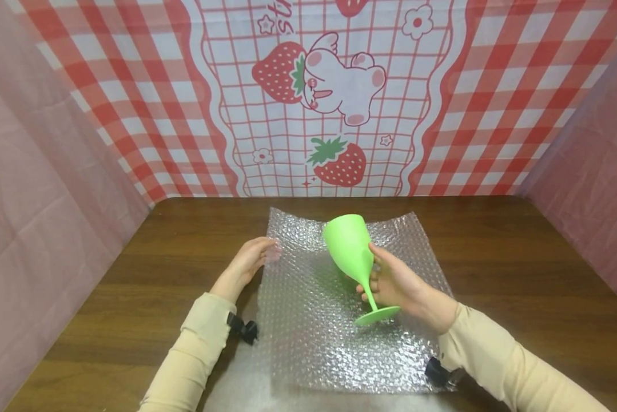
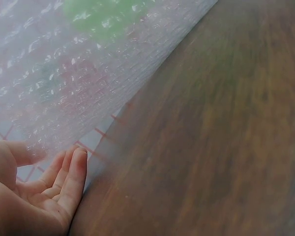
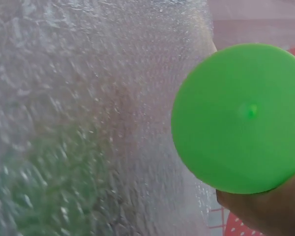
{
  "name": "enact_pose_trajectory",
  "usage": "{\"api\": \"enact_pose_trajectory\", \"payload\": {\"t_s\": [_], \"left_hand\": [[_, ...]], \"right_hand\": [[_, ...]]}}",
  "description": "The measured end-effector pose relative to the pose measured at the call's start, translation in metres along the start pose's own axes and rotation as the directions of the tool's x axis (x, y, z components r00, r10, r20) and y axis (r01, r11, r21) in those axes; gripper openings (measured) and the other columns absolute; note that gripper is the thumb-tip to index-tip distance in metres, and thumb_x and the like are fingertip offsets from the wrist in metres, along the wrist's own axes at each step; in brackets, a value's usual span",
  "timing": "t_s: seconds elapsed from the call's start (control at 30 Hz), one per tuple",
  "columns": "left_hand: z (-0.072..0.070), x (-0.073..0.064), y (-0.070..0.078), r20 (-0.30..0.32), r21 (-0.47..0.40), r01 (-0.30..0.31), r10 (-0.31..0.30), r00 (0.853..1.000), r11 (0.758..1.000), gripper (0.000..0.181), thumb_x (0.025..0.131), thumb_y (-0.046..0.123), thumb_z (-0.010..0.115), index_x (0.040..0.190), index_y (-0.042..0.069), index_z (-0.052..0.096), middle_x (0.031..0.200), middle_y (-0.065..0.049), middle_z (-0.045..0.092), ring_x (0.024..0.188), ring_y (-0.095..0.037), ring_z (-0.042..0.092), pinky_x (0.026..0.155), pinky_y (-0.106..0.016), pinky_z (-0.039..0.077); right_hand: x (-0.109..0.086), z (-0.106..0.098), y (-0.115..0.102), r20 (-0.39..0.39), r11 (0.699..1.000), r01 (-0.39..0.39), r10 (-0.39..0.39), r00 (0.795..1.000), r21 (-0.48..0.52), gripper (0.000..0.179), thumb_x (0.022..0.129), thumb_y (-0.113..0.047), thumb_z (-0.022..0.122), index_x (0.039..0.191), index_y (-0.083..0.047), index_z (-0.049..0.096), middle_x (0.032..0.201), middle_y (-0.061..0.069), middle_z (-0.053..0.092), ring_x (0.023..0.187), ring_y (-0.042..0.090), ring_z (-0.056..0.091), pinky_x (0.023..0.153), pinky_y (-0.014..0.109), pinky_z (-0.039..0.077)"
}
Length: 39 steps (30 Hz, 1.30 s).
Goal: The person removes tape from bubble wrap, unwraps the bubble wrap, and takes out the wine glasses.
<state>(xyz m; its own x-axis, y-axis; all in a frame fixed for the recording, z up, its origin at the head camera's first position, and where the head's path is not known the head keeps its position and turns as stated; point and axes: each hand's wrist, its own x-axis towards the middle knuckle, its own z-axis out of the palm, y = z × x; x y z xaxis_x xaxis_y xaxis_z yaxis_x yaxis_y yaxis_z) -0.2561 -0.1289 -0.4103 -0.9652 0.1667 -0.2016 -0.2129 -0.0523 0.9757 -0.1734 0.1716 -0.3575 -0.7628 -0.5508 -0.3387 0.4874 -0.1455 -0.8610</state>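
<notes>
A bright green plastic goblet (image 1: 348, 243) is held tilted above a sheet of clear bubble wrap (image 1: 308, 326). My right hand (image 1: 403, 286) grips it around the lower bowl and stem, with the thumb along the bowl's side. In the right wrist view the round foot of the goblet (image 3: 236, 123) faces the camera and hides most of the fingers. My left hand (image 1: 249, 260) is at the left edge of the wrap, its fingertips partly seen through the plastic. The left wrist view shows that hand (image 2: 44, 189) with relaxed fingers and a gap between thumb and fingers.
The bubble wrap lies on a dark brown wooden table (image 1: 133, 303). Behind the table hangs a red checked cloth (image 1: 339, 166) with strawberries, and pink curtains (image 1: 46, 171) stand at both sides. A black wrist camera (image 1: 242, 328) is strapped to the left sleeve.
</notes>
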Motion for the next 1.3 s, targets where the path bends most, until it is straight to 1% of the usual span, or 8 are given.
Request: {"api": "enact_pose_trajectory", "payload": {"t_s": [0.17,0.4,0.53,0.7,0.8,0.93,1.13,1.3], "left_hand": [[0.0,0.0,0.0,-0.007,-0.006,0.002,-0.002,1.0,1.0,0.018,0.093,0.01,0.047,0.103,-0.003,0.052,0.077,0.005,0.062,0.071,-0.005,0.061,0.072,-0.02,0.051],[-0.001,0.0,-0.001,-0.006,-0.008,0.001,-0.001,1.0,1.0,0.021,0.093,0.01,0.047,0.107,-0.005,0.051,0.078,0.005,0.062,0.071,-0.006,0.061,0.073,-0.021,0.051],[-0.001,-0.001,-0.001,-0.002,-0.003,0.005,-0.005,1.0,1.0,0.024,0.093,0.011,0.046,0.109,-0.007,0.05,0.078,0.005,0.061,0.071,-0.006,0.061,0.073,-0.02,0.051],[-0.001,-0.001,-0.001,-0.001,-0.015,-0.001,0.001,1.0,1.0,0.024,0.093,0.01,0.046,0.109,-0.007,0.05,0.078,0.004,0.062,0.071,-0.006,0.061,0.073,-0.021,0.052],[-0.001,0.0,-0.001,0.003,-0.01,-0.006,0.006,1.0,1.0,0.023,0.093,0.01,0.046,0.108,-0.007,0.05,0.077,0.005,0.062,0.072,-0.006,0.061,0.073,-0.021,0.052],[0.0,0.0,0.0,0.004,-0.01,-0.007,0.007,1.0,1.0,0.021,0.093,0.01,0.046,0.107,-0.006,0.051,0.077,0.005,0.062,0.071,-0.006,0.061,0.073,-0.021,0.052],[0.0,-0.001,-0.001,0.007,-0.007,-0.008,0.008,1.0,1.0,0.023,0.093,0.011,0.046,0.107,-0.006,0.05,0.077,0.005,0.062,0.071,-0.006,0.061,0.073,-0.021,0.051],[-0.001,0.0,-0.001,0.007,-0.002,-0.01,0.01,1.0,1.0,0.02,0.093,0.011,0.046,0.105,-0.004,0.052,0.077,0.005,0.062,0.072,-0.006,0.061,0.074,-0.021,0.051]], "right_hand": [[-0.001,-0.001,-0.005,0.013,0.999,0.026,-0.026,1.0,0.023,0.065,0.094,-0.054,0.023,0.141,-0.013,0.005,0.116,0.016,0.043,0.078,0.017,0.05,0.071,0.026,0.045],[-0.002,-0.001,-0.008,0.05,0.998,0.055,-0.056,0.997,0.017,0.067,0.094,-0.057,0.019,0.14,-0.01,0.01,0.113,0.013,0.049,0.075,0.016,0.051,0.067,0.025,0.046],[-0.002,-0.001,-0.008,0.065,0.995,0.098,-0.099,0.993,0.013,0.064,0.093,-0.059,0.016,0.137,-0.013,0.017,0.111,0.011,0.05,0.072,0.015,0.051,0.066,0.025,0.046],[-0.002,-0.002,-0.01,0.064,0.991,0.128,-0.13,0.989,0.041,0.059,0.091,-0.063,0.016,0.127,-0.019,0.033,0.105,0.009,0.055,0.067,0.013,0.05,0.059,0.023,0.043],[-0.003,-0.002,-0.011,0.053,0.989,0.136,-0.139,0.989,0.055,0.064,0.088,-0.067,0.016,0.123,-0.017,0.038,0.102,0.008,0.057,0.065,0.013,0.05,0.057,0.022,0.042],[-0.006,-0.003,-0.012,0.019,0.987,0.142,-0.144,0.989,0.082,0.069,0.085,-0.071,0.018,0.122,-0.017,0.038,0.1,0.007,0.058,0.063,0.013,0.05,0.055,0.022,0.042],[-0.007,-0.003,-0.015,-0.004,0.978,0.178,-0.178,0.984,0.107,0.069,0.083,-0.073,0.019,0.12,-0.019,0.042,0.094,0.007,0.062,0.061,0.015,0.052,0.051,0.022,0.043],[-0.008,-0.002,-0.017,-0.036,0.971,0.193,-0.19,0.981,0.138,0.07,0.081,-0.075,0.023,0.119,-0.021,0.044,0.092,0.008,0.063,0.062,0.017,0.053,0.05,0.022,0.042]]}}
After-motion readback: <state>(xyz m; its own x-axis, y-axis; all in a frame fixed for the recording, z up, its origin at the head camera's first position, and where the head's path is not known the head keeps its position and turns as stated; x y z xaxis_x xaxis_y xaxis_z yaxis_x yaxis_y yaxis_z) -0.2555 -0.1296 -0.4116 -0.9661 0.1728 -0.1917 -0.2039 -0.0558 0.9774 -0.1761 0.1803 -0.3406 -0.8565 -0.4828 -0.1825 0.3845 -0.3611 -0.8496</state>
